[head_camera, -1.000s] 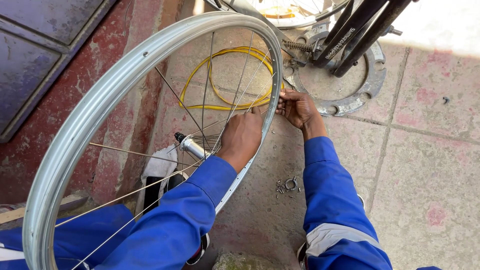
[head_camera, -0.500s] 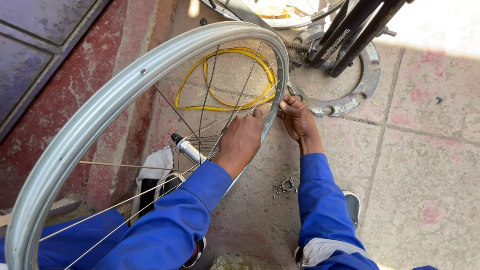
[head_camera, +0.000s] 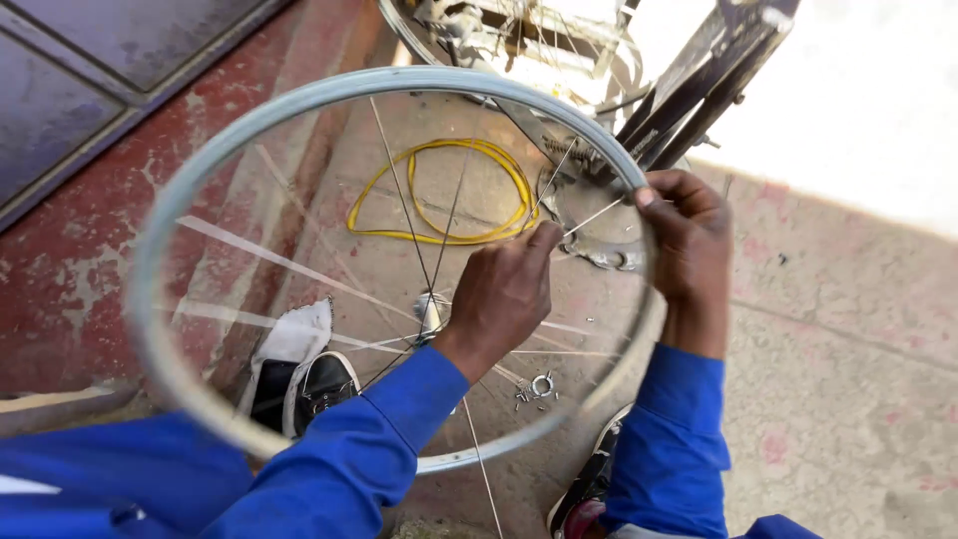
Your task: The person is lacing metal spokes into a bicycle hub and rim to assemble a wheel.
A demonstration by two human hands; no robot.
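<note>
The left hand reaches through the spokes of a silver rim, its fingertips pinching a spoke close to the right hand, which grips the rim's far edge from outside. Beyond the left hand a yellow cable lies coiled on the pavement. Under the left wrist are the hub and a shoe, and small metal parts lie between the two blue sleeves.
</note>
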